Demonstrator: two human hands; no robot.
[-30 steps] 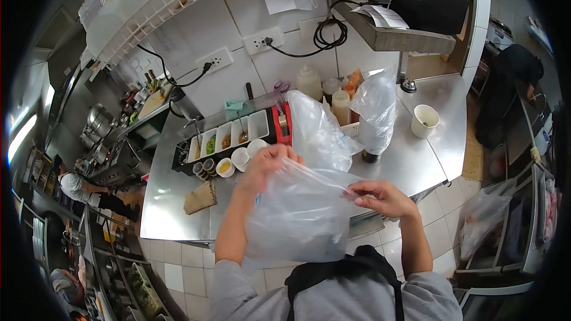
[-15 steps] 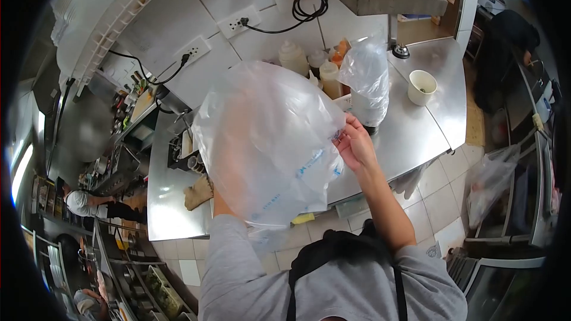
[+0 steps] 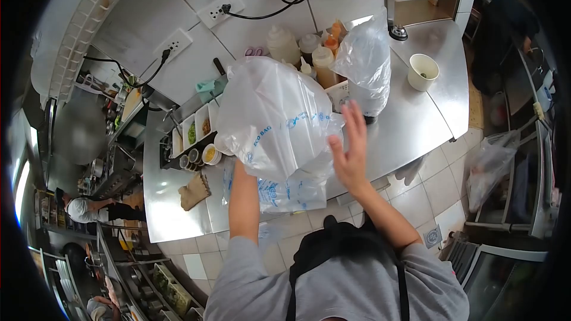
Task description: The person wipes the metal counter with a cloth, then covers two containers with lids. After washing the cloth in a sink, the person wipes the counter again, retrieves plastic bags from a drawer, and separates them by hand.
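Note:
A puffed-up translucent plastic bag [image 3: 276, 119] with blue "ECO BAG" print is held up over the steel counter. My left forearm [image 3: 244, 202] reaches up to its lower left side, and the hand itself is hidden by the plastic. At the bag's right edge is my right hand [image 3: 352, 154], fingers stretched and thumb apart, holding nothing. A second printed plastic bag [image 3: 279, 197] lies flat at the counter's front edge. Just beyond my right hand stands a bundle wrapped in clear plastic [image 3: 369, 68].
Squeeze bottles [image 3: 324, 62] stand in a basket behind the bag. A paper cup [image 3: 423, 72] and a call bell [image 3: 398, 32] sit to the right. On the left are a topping tray [image 3: 193, 131], small cups [image 3: 210, 154] and a brown cloth [image 3: 194, 192].
My right hand has let go of the bag's edge and opened. The bag has turned and bunched higher, uncovering the topping tray, small cups and flat bag.

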